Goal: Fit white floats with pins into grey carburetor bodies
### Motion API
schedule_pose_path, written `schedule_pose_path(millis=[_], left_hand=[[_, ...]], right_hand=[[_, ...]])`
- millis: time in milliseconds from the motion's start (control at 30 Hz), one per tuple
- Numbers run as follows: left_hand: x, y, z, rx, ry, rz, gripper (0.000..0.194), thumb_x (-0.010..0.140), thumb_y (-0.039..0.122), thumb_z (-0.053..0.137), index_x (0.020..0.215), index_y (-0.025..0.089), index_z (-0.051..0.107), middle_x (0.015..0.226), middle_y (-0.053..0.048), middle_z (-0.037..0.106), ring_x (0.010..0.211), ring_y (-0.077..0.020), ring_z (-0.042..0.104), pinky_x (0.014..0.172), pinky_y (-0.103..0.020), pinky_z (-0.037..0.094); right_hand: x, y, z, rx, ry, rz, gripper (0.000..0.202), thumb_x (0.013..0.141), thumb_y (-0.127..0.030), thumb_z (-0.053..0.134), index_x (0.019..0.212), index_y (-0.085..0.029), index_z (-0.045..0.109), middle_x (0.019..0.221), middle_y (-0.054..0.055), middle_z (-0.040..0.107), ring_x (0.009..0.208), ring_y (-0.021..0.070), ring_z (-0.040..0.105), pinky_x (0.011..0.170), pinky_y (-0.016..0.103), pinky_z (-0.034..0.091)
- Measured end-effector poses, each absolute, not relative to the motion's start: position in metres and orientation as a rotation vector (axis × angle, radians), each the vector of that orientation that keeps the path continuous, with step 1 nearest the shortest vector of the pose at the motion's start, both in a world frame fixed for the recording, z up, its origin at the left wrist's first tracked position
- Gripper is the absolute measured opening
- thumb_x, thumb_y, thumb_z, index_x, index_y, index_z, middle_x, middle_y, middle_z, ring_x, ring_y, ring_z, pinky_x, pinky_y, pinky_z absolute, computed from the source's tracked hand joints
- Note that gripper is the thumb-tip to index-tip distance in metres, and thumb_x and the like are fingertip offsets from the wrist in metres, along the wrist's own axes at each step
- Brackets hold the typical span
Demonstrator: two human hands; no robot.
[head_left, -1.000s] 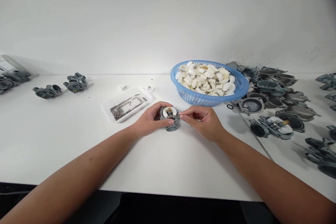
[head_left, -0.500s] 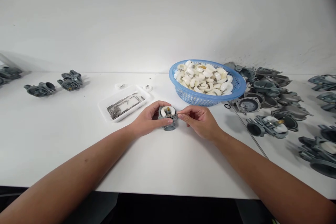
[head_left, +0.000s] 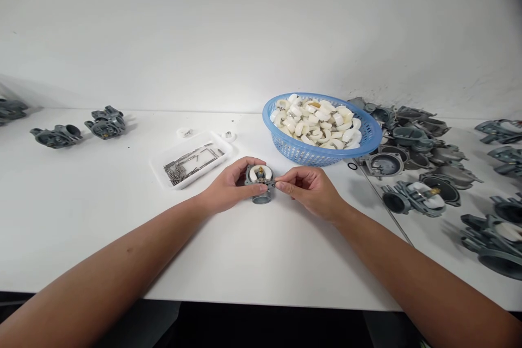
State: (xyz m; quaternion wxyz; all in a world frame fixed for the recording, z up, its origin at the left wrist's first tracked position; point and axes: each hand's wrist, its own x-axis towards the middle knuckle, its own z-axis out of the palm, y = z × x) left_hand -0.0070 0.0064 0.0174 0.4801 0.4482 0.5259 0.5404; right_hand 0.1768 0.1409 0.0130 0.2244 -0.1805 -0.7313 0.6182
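A grey metal carburetor body (head_left: 261, 198) with a white curved float (head_left: 255, 175) and a brass piece at its centre is near the middle of the table. My left hand (head_left: 232, 187) grips it from the left, thumb across the front and fingers behind. My right hand (head_left: 305, 187) is at its right side, thumb and index finger pinched together at the edge of the body. Whatever sits between those two fingertips is too small to make out.
A white tray (head_left: 157, 169) of thin metal pins lies left, two white floats behind it. A blue basket (head_left: 373, 144) heaped with white floats stands back right. Metal carburetor parts (head_left: 411, 136) crowd the right; two bodies (head_left: 59, 136) sit far left. A black ring (head_left: 352, 166) lies by the basket.
The camera view has shifted slightly. Both hands remain at the carburetor body, with the right fingertips a little lower against its right side.
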Motion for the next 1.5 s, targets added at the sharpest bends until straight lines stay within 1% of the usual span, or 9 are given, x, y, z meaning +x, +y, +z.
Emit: schedule_pose_path(millis=[100,267,600,833,1000,1100,1200,1333,1500], left_hand=[[-0.008,0.007,0.017,1.099,1.296,1.310,0.054,0.079,0.037,0.084,0.123,0.021,0.057,0.104,-0.004,0.063,0.092,-0.0173,0.059,0.081,-0.036,0.050],[-0.010,0.007,0.015,1.120,1.305,1.304,0.053,0.080,0.036,0.084,0.124,0.021,0.058,0.102,-0.003,0.063,0.091,-0.0165,0.059,0.081,-0.035,0.051],[-0.021,0.008,0.013,1.132,1.315,1.241,0.068,0.072,0.039,0.090,0.131,0.024,0.061,0.104,-0.005,0.067,0.094,-0.0195,0.064,0.086,-0.041,0.055],[-0.030,0.006,0.012,1.267,1.457,1.159,0.072,0.073,0.043,0.089,0.138,0.028,0.062,0.078,0.003,0.051,0.073,-0.0133,0.053,0.071,-0.033,0.053],[-0.030,0.005,0.012,1.277,1.419,1.187,0.078,0.073,0.044,0.088,0.143,0.029,0.057,0.093,-0.001,0.059,0.087,-0.0178,0.061,0.081,-0.039,0.058],[-0.030,0.005,0.014,1.265,1.359,1.186,0.069,0.075,0.043,0.086,0.137,0.026,0.060,0.104,-0.005,0.063,0.095,-0.0205,0.065,0.086,-0.041,0.058],[-0.030,0.005,0.017,1.242,1.335,1.189,0.059,0.078,0.043,0.084,0.130,0.024,0.063,0.108,-0.006,0.065,0.098,-0.0213,0.066,0.087,-0.041,0.058],[-0.028,0.005,0.018,1.235,1.361,1.192,0.058,0.078,0.041,0.084,0.129,0.023,0.062,0.110,-0.007,0.066,0.098,-0.0216,0.065,0.087,-0.041,0.058],[-0.024,0.004,0.021,1.260,1.396,1.190,0.055,0.082,0.038,0.080,0.131,0.022,0.060,0.109,-0.007,0.064,0.096,-0.0199,0.062,0.087,-0.041,0.055]], right_hand=[[0.176,0.139,0.015,-0.467,-2.009,1.786,0.031,0.073,-0.044,0.086,0.077,-0.016,0.074,0.058,-0.004,0.051,0.052,0.0069,0.036,0.048,0.023,0.027],[0.177,0.137,0.016,-0.493,-2.017,1.736,0.029,0.077,-0.044,0.083,0.080,-0.016,0.076,0.060,-0.003,0.053,0.054,0.0076,0.038,0.050,0.024,0.029],[0.178,0.130,0.019,-0.526,-2.139,1.276,0.019,0.081,-0.038,0.079,0.085,-0.020,0.082,0.078,0.007,0.074,0.065,0.0145,0.058,0.056,0.027,0.040],[0.179,0.127,0.023,-0.497,-2.160,1.195,0.017,0.082,-0.035,0.078,0.086,-0.020,0.084,0.077,0.007,0.077,0.063,0.0144,0.059,0.055,0.027,0.041],[0.179,0.127,0.022,-0.468,-2.171,1.159,0.015,0.082,-0.034,0.078,0.087,-0.021,0.084,0.075,0.006,0.076,0.061,0.0134,0.057,0.054,0.027,0.042],[0.179,0.127,0.021,-0.478,-2.170,1.146,0.015,0.082,-0.034,0.079,0.087,-0.021,0.084,0.070,0.004,0.072,0.058,0.0119,0.052,0.054,0.026,0.041],[0.180,0.126,0.021,-0.501,-2.152,1.175,0.015,0.081,-0.034,0.079,0.085,-0.020,0.082,0.058,-0.001,0.060,0.055,0.0102,0.046,0.053,0.025,0.039],[0.180,0.126,0.021,-0.537,-2.149,1.222,0.016,0.081,-0.035,0.079,0.081,-0.019,0.078,0.053,-0.005,0.045,0.052,0.0079,0.037,0.052,0.024,0.035],[0.179,0.126,0.023,-0.554,-2.189,1.245,0.020,0.083,-0.039,0.077,0.081,-0.020,0.077,0.060,-0.002,0.055,0.056,0.0095,0.043,0.053,0.025,0.035]])
